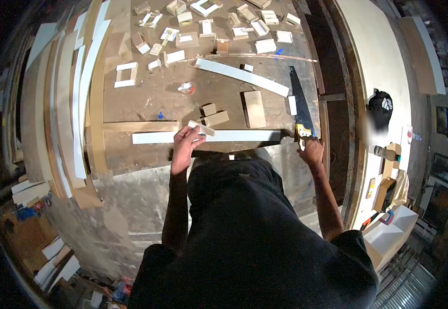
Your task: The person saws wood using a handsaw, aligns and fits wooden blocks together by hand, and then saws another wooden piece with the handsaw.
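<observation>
My left hand (184,149) is closed on a small wooden piece (207,130), pinched between thumb and fingers just above a long white strip (244,136). My right hand (312,152) grips the yellow handle of a handsaw (299,95), whose dark blade points away from me along the bench's right side. Beside the blade lies a small white block (292,105). A tan rectangular block (255,109) and two smaller wooden blocks (216,118) rest beyond the strip. Another white strip (242,76) lies slanted farther back.
Several small wooden frames and boxes (187,39) cover the far part of the workbench (131,108). Long boards (82,103) are stacked at the left. On a pale surface at the right sits a black cap (380,105). A dark gap (332,121) runs along the bench's right edge.
</observation>
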`<state>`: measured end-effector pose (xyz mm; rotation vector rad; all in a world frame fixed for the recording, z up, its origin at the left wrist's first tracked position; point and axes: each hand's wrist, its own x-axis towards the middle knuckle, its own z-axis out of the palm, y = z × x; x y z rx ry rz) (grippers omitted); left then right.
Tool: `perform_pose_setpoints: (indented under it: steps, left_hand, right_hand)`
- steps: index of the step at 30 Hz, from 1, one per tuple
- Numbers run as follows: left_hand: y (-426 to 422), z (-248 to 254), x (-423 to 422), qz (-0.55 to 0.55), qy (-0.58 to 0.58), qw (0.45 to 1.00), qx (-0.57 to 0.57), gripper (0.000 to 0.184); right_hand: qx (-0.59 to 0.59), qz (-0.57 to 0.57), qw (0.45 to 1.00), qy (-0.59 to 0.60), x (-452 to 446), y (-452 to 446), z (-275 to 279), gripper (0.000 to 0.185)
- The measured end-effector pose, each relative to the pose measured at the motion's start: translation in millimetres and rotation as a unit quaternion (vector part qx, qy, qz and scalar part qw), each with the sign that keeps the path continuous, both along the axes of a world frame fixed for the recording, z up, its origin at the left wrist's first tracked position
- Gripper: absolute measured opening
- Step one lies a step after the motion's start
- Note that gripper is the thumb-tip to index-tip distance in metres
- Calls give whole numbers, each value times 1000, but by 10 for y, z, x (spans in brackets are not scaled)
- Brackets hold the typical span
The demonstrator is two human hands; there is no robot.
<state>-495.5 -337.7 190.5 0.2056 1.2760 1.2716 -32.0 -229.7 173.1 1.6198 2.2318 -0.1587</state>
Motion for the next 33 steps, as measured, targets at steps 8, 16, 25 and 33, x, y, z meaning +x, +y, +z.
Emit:
perform_pose_setpoints:
  steps: [8,16,25,33]
  left_hand:
    - [312,127,195,-133,-8,990,39,20]
    - [456,9,290,-243,120,959,80,21]
    - [847,-793,196,-348,673,633,162,39]
    - [909,-758,237,-293,620,695,217,51]
  right_hand:
    - [-236,-179,752,589,-1915,-141,596,36]
    - [-283,-221,705,612,-2241,-225,353,24]
    - [-251,-373,660,602,-2078,-273,194,23]
    - [-229,-386,635,628,-2059,-229,277,26]
